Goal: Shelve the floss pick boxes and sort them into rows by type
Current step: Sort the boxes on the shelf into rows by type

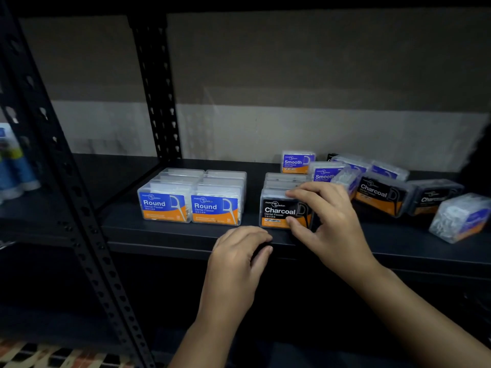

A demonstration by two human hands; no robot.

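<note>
Where the front Charcoal box (281,212) stands upright near the front edge of the shelf (170,235), gripped by the right hand (328,216): fingers (300,193) curled over its top right corner, thumb pressed against the lower right of its label. Heads a short row of clear-lidded boxes (285,179) running toward the rear edge; types behind the front box cannot be read.

Left of that row, set apart by a gap: two rows of Round boxes (191,197), side by side and touching, labels facing the front edge, each row several boxes deep.

Behind and right of the Charcoal row, toward the rear edge: two upright Smooth boxes (297,162), one behind the other, the nearer partly hidden by the right hand.

Further toward the right end of the shelf: an unsorted cluster comprising a tilted second Charcoal box (380,193), a blurred third Charcoal box (434,197), and several blue-labelled boxes (385,170) lying at angles. Nearest the right end: a tipped box (459,217), label skewed.

Left hand (239,253) resting at the front edge of the shelf, fingers curled loosely downward, gripping nothing visible.

Black perforated uprights (156,83) at the left end of the shelf.
</note>
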